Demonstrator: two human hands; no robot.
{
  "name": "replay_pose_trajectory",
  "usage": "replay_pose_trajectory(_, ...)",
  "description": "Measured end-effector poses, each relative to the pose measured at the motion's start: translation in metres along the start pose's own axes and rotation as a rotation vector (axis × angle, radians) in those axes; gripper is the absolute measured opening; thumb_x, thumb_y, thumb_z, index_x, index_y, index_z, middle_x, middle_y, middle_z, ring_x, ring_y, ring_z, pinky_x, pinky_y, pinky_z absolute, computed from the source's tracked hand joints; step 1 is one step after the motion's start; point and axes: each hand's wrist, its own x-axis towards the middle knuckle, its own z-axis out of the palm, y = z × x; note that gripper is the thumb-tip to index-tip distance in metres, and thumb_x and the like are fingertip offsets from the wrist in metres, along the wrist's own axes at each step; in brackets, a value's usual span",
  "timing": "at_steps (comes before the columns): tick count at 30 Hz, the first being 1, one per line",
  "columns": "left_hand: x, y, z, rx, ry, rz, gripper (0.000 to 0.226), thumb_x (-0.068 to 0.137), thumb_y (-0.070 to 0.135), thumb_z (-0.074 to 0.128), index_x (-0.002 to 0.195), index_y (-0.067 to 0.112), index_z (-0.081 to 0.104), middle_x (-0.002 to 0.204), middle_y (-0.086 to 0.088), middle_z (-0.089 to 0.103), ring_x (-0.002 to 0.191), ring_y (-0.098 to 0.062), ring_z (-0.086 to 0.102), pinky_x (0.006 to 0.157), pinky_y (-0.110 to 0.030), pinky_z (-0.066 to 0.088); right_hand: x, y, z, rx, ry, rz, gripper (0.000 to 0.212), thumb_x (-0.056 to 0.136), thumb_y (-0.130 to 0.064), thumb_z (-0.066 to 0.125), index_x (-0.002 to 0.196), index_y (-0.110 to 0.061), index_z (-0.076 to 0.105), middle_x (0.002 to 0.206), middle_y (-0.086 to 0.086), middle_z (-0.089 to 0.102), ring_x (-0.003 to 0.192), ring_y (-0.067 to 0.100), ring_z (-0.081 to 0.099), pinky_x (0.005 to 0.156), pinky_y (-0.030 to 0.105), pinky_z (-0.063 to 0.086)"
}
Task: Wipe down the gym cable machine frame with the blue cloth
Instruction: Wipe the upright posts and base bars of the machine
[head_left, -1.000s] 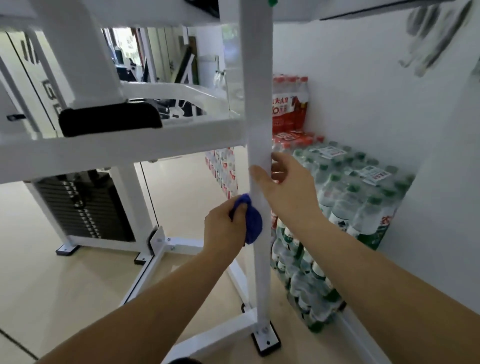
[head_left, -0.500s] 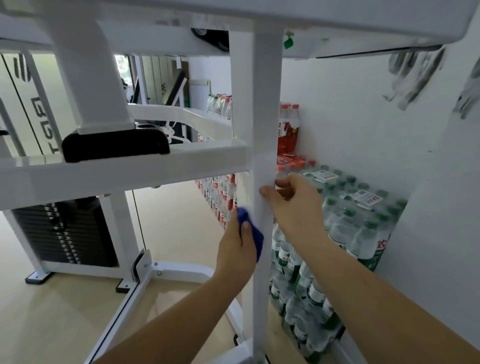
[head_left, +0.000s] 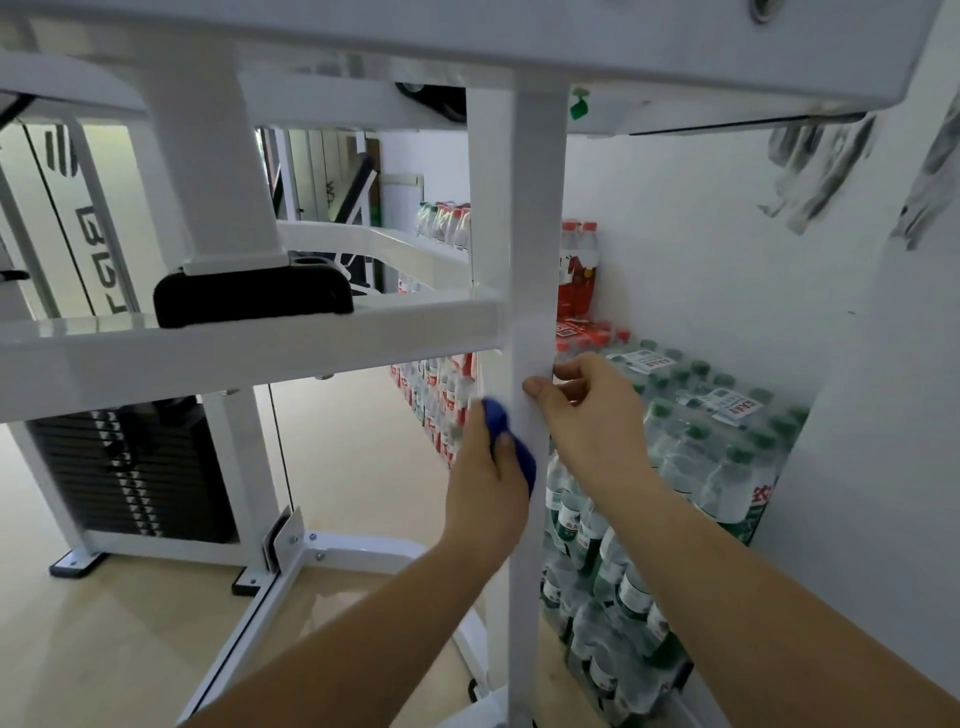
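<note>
1. Head view: the left hand (head_left: 485, 483) holds the blue cloth (head_left: 521, 460) bunched up. Its fingers are curled around the cloth and the thumb lies across it, pressing the cloth against the left face of the white upright post (head_left: 537, 234) of the cable machine frame.
2. The cloth sits on the post just below the joint where the horizontal crossbar (head_left: 260, 348) meets it.
3. The right hand (head_left: 592, 421) grips the same post from the right, slightly higher than the cloth. Its thumb lies on the front face and its fingers (head_left: 571, 370) curl round the far edge.
4. The two hands are close together, with only the post between them.
5. A black pad (head_left: 249, 299) rests on top of the crossbar, under a thick white column.
6. The weight stack (head_left: 124, 467) stands low on the left, behind the crossbar.
7. Shrink-wrapped packs of green-capped water bottles (head_left: 717, 447) are piled to the right of the post against the white wall (head_left: 727, 234). Red-labelled bottles (head_left: 576, 275) stand behind them.
8. The frame's base rails rest on a pale floor (head_left: 104, 649).
</note>
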Motion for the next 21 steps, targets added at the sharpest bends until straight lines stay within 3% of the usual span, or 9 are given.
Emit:
replay_pose_trajectory(3, 0.014, 0.036, -0.007, 0.044, 0.074, 0.102, 0.052, 0.108, 0.029, 0.037, 0.158, 0.037, 0.025, 0.132, 0.011, 0.059, 0.111, -0.008, 0.056, 0.095, -0.026, 0.044, 0.004, -0.004, -0.006, -0.166, -0.027, -0.084, 0.014, 0.097, -0.036, 0.067, 0.093, -0.024, 0.063, 0.086, -0.009, 0.067, 0.079, 0.010, 0.064, 0.071, 0.033, 0.053)
replay_pose_trajectory(6, -0.011, 0.016, 0.000, 0.131, 0.041, -0.013, 0.051, 0.109, 0.032, 0.037, 0.158, 0.040, 0.025, 0.126, 0.007, 0.063, 0.106, -0.011, 0.062, 0.086, -0.024, 0.045, 0.007, -0.012, -0.019, -0.302, -0.132, -0.125, 0.025, 0.105, -0.036, 0.053, 0.087, -0.024, 0.066, 0.082, -0.007, 0.066, 0.076, 0.011, 0.062, 0.073, 0.036, 0.050)
replay_pose_trajectory(7, -0.023, 0.003, 0.000, 0.129, -0.020, -0.086, 0.044, 0.109, 0.029, 0.038, 0.149, 0.046, 0.036, 0.113, 0.005, 0.070, 0.095, -0.008, 0.066, 0.080, -0.024, 0.049, 0.003, -0.014, -0.024, -0.305, -0.176, -0.113, 0.027, 0.106, -0.037, 0.050, 0.089, -0.026, 0.067, 0.082, -0.009, 0.066, 0.075, 0.009, 0.060, 0.073, 0.033, 0.048)
replay_pose_trajectory(9, -0.042, -0.008, -0.005, 0.030, -0.133, -0.208, 0.039, 0.108, 0.016, 0.040, 0.102, 0.047, 0.062, 0.074, 0.001, 0.069, 0.064, -0.003, 0.064, 0.067, -0.023, 0.050, -0.012, -0.015, -0.030, -0.242, -0.250, -0.044, 0.026, 0.107, -0.040, 0.048, 0.119, -0.029, 0.068, 0.103, -0.012, 0.069, 0.089, 0.005, 0.063, 0.076, 0.024, 0.049)
replay_pose_trajectory(10, -0.045, -0.008, -0.011, -0.008, -0.145, -0.237, 0.042, 0.107, 0.012, 0.041, 0.086, 0.040, 0.064, 0.064, -0.001, 0.066, 0.055, -0.005, 0.061, 0.062, -0.027, 0.050, -0.021, -0.013, -0.032, -0.200, -0.261, -0.002, 0.034, 0.106, -0.042, 0.049, 0.135, -0.028, 0.062, 0.115, -0.012, 0.068, 0.098, 0.004, 0.064, 0.078, 0.021, 0.051)
replay_pose_trajectory(11, -0.045, -0.003, -0.017, -0.047, -0.137, -0.250, 0.041, 0.106, 0.011, 0.043, 0.083, 0.037, 0.064, 0.064, -0.004, 0.068, 0.053, -0.009, 0.060, 0.058, -0.031, 0.051, -0.029, -0.010, -0.034, -0.155, -0.261, 0.037, 0.040, 0.105, -0.043, 0.052, 0.141, -0.028, 0.057, 0.119, -0.012, 0.067, 0.101, 0.004, 0.064, 0.079, 0.020, 0.052)
replay_pose_trajectory(15, -0.042, 0.036, -0.034, -0.199, -0.076, -0.241, 0.010, 0.102, 0.023, 0.057, 0.104, 0.026, 0.066, 0.084, -0.005, 0.075, 0.066, -0.020, 0.070, 0.059, -0.032, 0.059, -0.056, 0.000, -0.035, 0.174, -0.337, 0.234, 0.046, 0.096, -0.048, 0.066, 0.138, -0.036, 0.056, 0.122, -0.011, 0.066, 0.103, 0.005, 0.067, 0.083, 0.028, 0.061)
replay_pose_trajectory(19, -0.043, 0.075, -0.043, -0.292, -0.182, -0.138, 0.017, 0.098, 0.017, 0.064, 0.112, 0.026, 0.068, 0.091, 0.005, 0.078, 0.081, -0.014, 0.076, 0.070, -0.029, 0.061, -0.067, -0.004, -0.033, 0.379, -0.322, 0.160, 0.031, 0.092, -0.032, 0.075, 0.120, -0.041, 0.065, 0.119, -0.011, 0.071, 0.105, 0.004, 0.070, 0.080, 0.024, 0.060)
replay_pose_trajectory(21, -0.037, 0.089, -0.047, -0.311, -0.204, -0.105, 0.020, 0.099, 0.014, 0.063, 0.115, 0.025, 0.069, 0.095, 0.004, 0.078, 0.087, -0.016, 0.076, 0.075, -0.031, 0.062, -0.062, -0.013, -0.032, 0.403, -0.259, 0.109, 0.036, 0.091, -0.030, 0.076, 0.124, -0.038, 0.065, 0.121, -0.008, 0.070, 0.106, 0.007, 0.070, 0.082, 0.027, 0.061)
